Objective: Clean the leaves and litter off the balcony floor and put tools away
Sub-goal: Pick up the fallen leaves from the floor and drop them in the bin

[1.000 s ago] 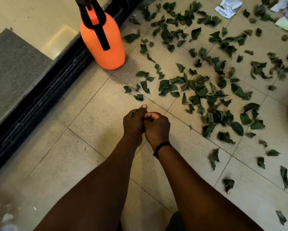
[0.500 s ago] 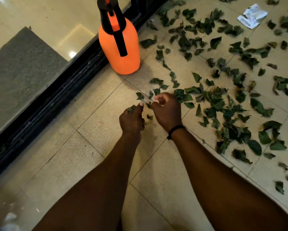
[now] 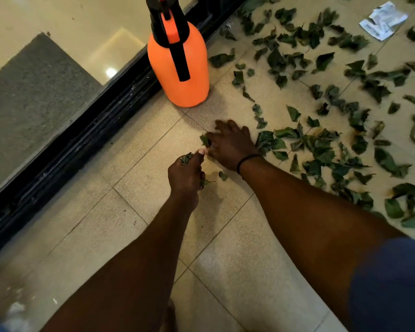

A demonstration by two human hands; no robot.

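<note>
Many green leaves lie scattered over the beige tiled floor, thickest to the right. My left hand is curled round a small bunch of picked-up leaves that poke out at the top and bottom of the fist. My right hand, with a black band at the wrist, reaches forward low over the floor, fingers spread and blurred, with a leaf at its fingertips. One small leaf lies between the two wrists.
An orange spray bottle with a black pump top stands by the black door track. Behind the glass lies a grey mat. A crumpled white paper lies far right among the leaves.
My right hand has opened and reached forward to the leaves near the bottle. My left hand has stayed closed on its bunch. The camera has moved closer to the bottle.
</note>
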